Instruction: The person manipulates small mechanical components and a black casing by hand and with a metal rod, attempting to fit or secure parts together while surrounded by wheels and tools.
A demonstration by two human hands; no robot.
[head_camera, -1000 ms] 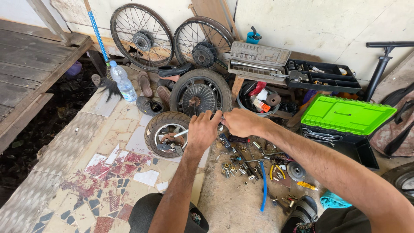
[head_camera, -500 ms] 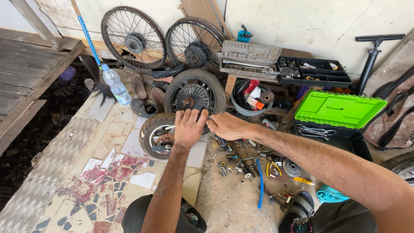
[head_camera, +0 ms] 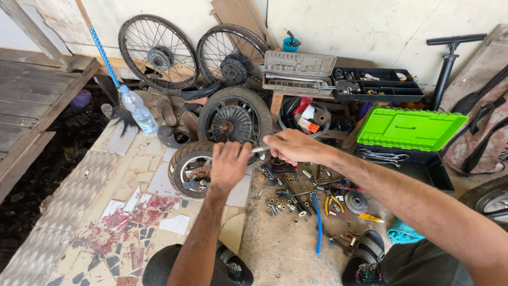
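While a small wheel (head_camera: 191,168) lies below, a metal tool (head_camera: 259,150) is gripped by left hand (head_camera: 228,165) and right hand (head_camera: 290,146), fingers closed.

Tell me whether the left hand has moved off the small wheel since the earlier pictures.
No. The left hand stays over the small wheel lying on the floor, against its right side, just below the upright wheel, as before.

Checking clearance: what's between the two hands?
In the head view, a short silver metal tool bridges the gap from left hand to right hand; both grip it, above the small wheel.
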